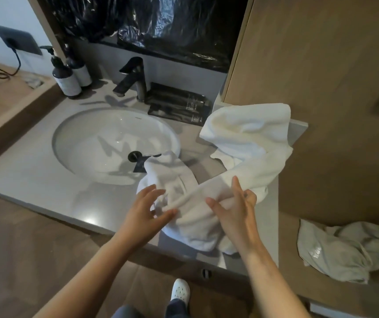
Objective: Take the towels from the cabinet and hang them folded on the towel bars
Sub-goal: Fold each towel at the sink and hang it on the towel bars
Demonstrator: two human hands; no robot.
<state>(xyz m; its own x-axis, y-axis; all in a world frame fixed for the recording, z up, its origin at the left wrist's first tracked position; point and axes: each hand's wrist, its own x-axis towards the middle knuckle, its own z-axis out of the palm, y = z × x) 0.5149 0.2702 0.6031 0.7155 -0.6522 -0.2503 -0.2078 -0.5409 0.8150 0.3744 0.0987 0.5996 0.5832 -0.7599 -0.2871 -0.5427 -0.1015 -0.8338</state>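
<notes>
From the head view, I judge the job to be in its early middle part. The white towel (241,143) is out of the cabinet and lies on the worktop (46,171). It sprawls in loose folds from the rim of the sink (106,138) across to the right-hand corner, and one end droops over the front edge nearest me. It is not yet folded. No towel bar shows here, so as far as I can see nothing is hung, and the folding and hanging are both left to do. I cannot tell whether this white mass is one towel or two lying together. A crumpled grey cloth (344,249) lies well apart on a lower wooden ledge (298,283) to my right, and I cannot say whether it belongs to the task.

My right hand (234,210) reaches in from below with the palm turned left. It pinches a ridge of the towel between thumb and curled fingers, with the forefinger pointing up along the cloth. My left hand (145,210) is beside it with the fingers spread and loose and the thumb low, gripping nothing. Its fingertips are right at the towel's near fold, though I cannot tell whether they touch it. I judge that it is about to take a second hold so I can pull an edge straight.
</notes>
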